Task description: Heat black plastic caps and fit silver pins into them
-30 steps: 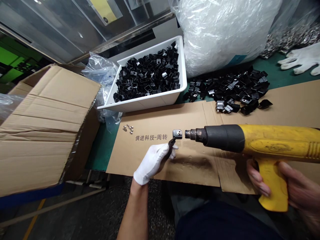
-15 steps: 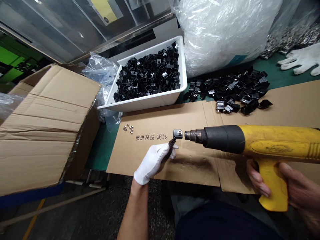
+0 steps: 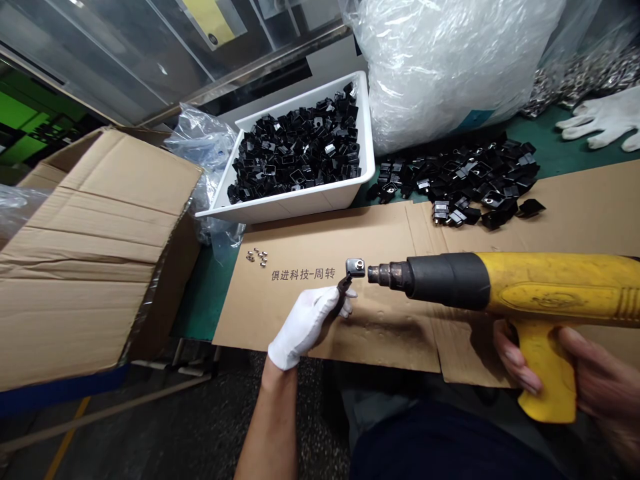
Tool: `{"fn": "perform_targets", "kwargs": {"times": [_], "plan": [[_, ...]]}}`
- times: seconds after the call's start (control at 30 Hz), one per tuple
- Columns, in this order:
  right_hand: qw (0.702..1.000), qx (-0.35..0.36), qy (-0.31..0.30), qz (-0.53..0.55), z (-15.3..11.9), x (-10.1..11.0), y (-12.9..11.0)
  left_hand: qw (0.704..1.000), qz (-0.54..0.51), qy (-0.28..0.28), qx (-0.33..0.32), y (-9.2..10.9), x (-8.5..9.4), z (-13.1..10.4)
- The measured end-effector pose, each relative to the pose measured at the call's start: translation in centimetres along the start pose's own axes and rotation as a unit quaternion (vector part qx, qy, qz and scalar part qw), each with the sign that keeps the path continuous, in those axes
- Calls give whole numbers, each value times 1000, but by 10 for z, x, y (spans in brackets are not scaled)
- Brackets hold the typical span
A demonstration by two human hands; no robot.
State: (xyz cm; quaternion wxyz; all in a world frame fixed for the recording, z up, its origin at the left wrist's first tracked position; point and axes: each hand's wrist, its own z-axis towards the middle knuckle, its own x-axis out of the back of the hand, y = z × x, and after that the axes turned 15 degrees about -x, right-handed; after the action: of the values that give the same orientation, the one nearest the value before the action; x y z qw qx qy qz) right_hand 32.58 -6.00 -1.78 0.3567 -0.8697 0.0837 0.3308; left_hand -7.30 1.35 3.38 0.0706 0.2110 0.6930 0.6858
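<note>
While the gloved fingers of the left hand are clamped around a slim dark tool, the small black part lies just beyond their tips, at the far end of that tool. Its metal collar faces up; whether the part touches the cardboard sheet beneath, I cannot tell. The bare fingers of the right hand wrap the grip of a yellow heat gun, thumb on one side and fingers on the other — the small part is well apart from them, out past the stepped nozzle, whose mouth points at it from just beside.

Beyond the left fingers and off to their left, a few little metal pieces lie scattered on the cardboard. Straight ahead of those fingers, farther out, stands a white bin full of black parts. Ahead of the right fingers, past the gun, is a loose heap of similar parts — with a white glove lying farther off.
</note>
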Motion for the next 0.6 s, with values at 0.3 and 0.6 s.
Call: {"fn": "perform_targets", "kwargs": {"times": [0.3,0.6], "plan": [[999,-19,4,43,1,5,4,1000,-15,-3,-2,-1,1,-1],[1000,-7,-5,17,2,6,5,1000,-1,5,-2,0,-1,-1]]}}
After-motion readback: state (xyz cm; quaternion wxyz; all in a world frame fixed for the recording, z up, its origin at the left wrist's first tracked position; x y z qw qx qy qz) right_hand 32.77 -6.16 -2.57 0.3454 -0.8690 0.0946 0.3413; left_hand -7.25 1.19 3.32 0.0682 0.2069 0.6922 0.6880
